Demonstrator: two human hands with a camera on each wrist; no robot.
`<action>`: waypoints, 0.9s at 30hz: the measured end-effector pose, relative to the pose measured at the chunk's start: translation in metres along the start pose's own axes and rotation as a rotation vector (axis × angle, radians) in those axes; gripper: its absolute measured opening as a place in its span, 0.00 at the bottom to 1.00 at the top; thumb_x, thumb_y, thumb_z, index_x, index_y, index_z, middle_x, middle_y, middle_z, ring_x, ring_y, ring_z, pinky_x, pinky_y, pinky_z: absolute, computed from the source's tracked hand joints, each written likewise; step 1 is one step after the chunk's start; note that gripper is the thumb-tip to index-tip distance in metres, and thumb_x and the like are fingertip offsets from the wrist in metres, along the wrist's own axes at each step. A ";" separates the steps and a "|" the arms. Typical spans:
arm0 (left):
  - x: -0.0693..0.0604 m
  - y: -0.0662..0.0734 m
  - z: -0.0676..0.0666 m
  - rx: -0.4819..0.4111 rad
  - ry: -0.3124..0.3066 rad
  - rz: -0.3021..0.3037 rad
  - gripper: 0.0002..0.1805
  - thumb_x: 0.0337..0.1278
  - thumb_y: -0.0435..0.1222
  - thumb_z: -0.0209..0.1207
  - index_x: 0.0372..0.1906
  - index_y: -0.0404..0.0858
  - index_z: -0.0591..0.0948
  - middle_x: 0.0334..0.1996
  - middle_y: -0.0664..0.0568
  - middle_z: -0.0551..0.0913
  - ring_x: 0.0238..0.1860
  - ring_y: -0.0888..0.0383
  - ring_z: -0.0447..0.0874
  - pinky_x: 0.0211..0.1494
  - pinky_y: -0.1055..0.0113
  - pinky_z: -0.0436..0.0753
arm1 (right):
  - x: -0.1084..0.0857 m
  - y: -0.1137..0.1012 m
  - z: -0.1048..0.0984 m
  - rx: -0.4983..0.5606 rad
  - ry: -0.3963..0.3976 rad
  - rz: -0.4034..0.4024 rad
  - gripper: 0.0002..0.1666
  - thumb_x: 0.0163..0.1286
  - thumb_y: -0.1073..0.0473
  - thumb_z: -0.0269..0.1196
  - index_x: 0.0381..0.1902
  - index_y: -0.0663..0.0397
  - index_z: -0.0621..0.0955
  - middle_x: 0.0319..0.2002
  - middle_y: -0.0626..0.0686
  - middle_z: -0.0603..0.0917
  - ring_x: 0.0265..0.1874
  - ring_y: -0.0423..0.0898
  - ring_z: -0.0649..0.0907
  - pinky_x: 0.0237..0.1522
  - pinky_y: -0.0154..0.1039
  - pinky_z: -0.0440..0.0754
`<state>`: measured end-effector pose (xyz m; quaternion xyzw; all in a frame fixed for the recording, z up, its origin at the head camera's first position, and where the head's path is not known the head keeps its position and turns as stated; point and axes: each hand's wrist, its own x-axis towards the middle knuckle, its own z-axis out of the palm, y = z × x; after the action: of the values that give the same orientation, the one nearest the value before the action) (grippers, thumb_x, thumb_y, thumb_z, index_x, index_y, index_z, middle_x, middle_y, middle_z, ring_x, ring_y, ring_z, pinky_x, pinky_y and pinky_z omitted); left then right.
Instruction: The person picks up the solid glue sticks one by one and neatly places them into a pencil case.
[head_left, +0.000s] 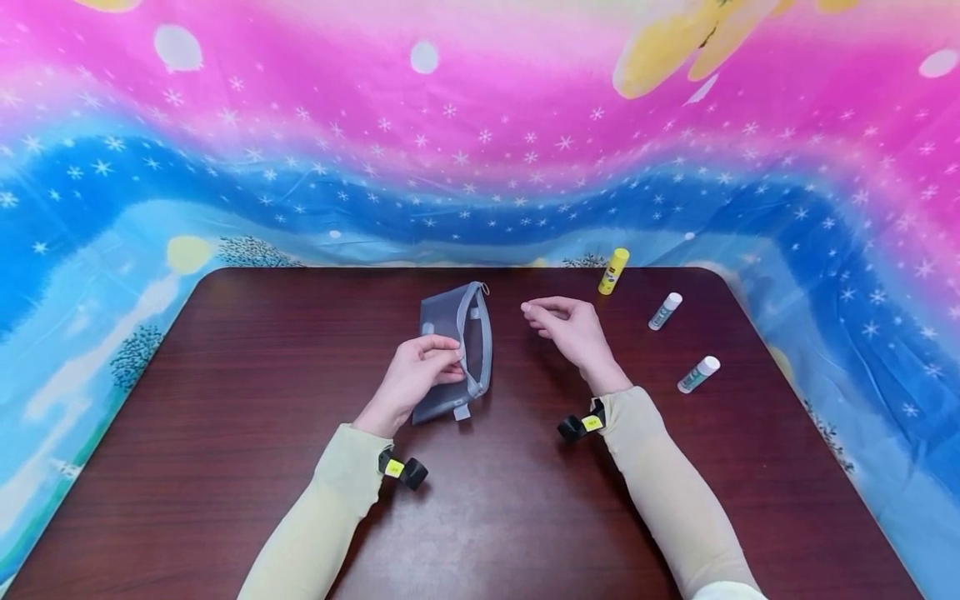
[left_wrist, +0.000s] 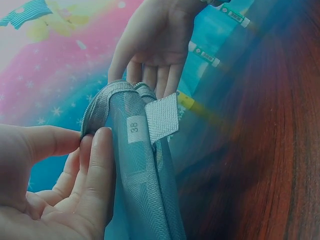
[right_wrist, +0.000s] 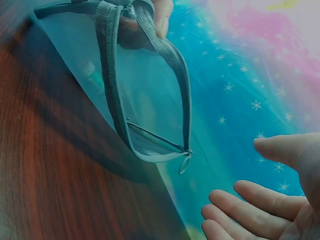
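A grey mesh zipper pouch (head_left: 444, 321) stands on the table with its zipped mouth spread wide. Thumb and fingers of my left hand (head_left: 416, 371) pinch one edge of that mouth. In the left wrist view a white tag (left_wrist: 162, 117) sticks out at the pouch's near end. The zipper pull (right_wrist: 185, 164) hangs at the far end of the opening. To the right of the pouch, apart from it, my right hand (head_left: 570, 333) holds nothing; its fingers (right_wrist: 250, 207) are extended. Something small, white and green (right_wrist: 95, 76) shows through the mesh; its kind is unclear.
On the right side of the table (head_left: 225, 400) stand a yellow glue stick (head_left: 614, 272) and two white-capped glue sticks, one farther back (head_left: 665, 312) and one nearer (head_left: 699, 375). A colourful printed cloth (head_left: 480, 125) hangs around the table.
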<state>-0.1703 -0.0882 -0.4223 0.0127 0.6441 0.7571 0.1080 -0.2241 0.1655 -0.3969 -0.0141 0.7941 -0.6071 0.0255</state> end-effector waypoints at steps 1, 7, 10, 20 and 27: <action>0.000 0.000 0.000 -0.002 0.001 -0.002 0.12 0.67 0.26 0.61 0.50 0.22 0.79 0.32 0.44 0.85 0.32 0.56 0.85 0.44 0.62 0.89 | 0.000 0.000 -0.001 0.001 0.004 -0.006 0.24 0.69 0.48 0.70 0.54 0.60 0.86 0.45 0.59 0.88 0.47 0.56 0.87 0.52 0.46 0.86; 0.001 -0.001 0.000 -0.019 0.006 -0.002 0.12 0.66 0.25 0.60 0.50 0.21 0.79 0.32 0.44 0.85 0.31 0.57 0.85 0.43 0.62 0.89 | -0.004 -0.004 -0.011 0.019 0.031 -0.045 0.24 0.69 0.48 0.70 0.53 0.61 0.86 0.46 0.58 0.88 0.42 0.46 0.88 0.53 0.49 0.85; 0.001 -0.001 0.000 -0.017 0.006 -0.001 0.12 0.66 0.25 0.60 0.50 0.21 0.79 0.32 0.44 0.85 0.31 0.57 0.85 0.44 0.62 0.89 | -0.005 -0.006 -0.016 0.016 0.042 -0.059 0.25 0.69 0.48 0.70 0.54 0.61 0.86 0.48 0.58 0.88 0.44 0.47 0.88 0.54 0.51 0.84; 0.001 0.001 -0.004 0.014 0.026 -0.010 0.12 0.67 0.27 0.61 0.50 0.23 0.80 0.35 0.40 0.86 0.32 0.55 0.85 0.44 0.61 0.89 | -0.011 -0.010 -0.031 -0.046 0.078 -0.073 0.29 0.69 0.44 0.69 0.58 0.60 0.84 0.50 0.57 0.87 0.48 0.49 0.87 0.54 0.45 0.85; 0.002 0.000 -0.005 -0.001 0.033 -0.008 0.11 0.67 0.26 0.61 0.49 0.22 0.79 0.31 0.42 0.85 0.30 0.56 0.85 0.41 0.63 0.89 | -0.015 -0.013 -0.040 -0.057 0.120 -0.104 0.28 0.69 0.44 0.69 0.58 0.59 0.85 0.48 0.54 0.88 0.48 0.49 0.87 0.53 0.42 0.85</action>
<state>-0.1731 -0.0924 -0.4232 -0.0023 0.6453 0.7573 0.1004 -0.2113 0.2013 -0.3736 -0.0196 0.8093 -0.5845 -0.0542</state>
